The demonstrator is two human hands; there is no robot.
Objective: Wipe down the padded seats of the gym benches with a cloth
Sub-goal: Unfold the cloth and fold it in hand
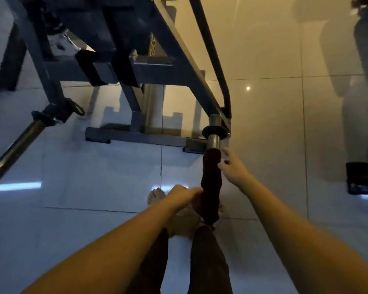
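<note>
Head view: open floor (72, 209) lower left; dark red cloth (210, 187) hanging off chrome peg (213, 141), gripped by left hand (183, 196), right hand (234, 166) spread alongside.

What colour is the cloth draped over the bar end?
The cloth is dark red, nearly maroon; the head view shows it best.

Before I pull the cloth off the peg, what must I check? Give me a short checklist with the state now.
1. Reach: the dark red cloth hangs from the end of the chrome steel peg: ok.
2. Grip: the left hand holds the cloth's lower part: ok.
3. Free hand: the right hand is open beside the cloth's top: ok.
4. Target: no padded seat in view, only the dark metal machine frame: not ok.
5. Cloth clean and damp: cannot tell.
</note>
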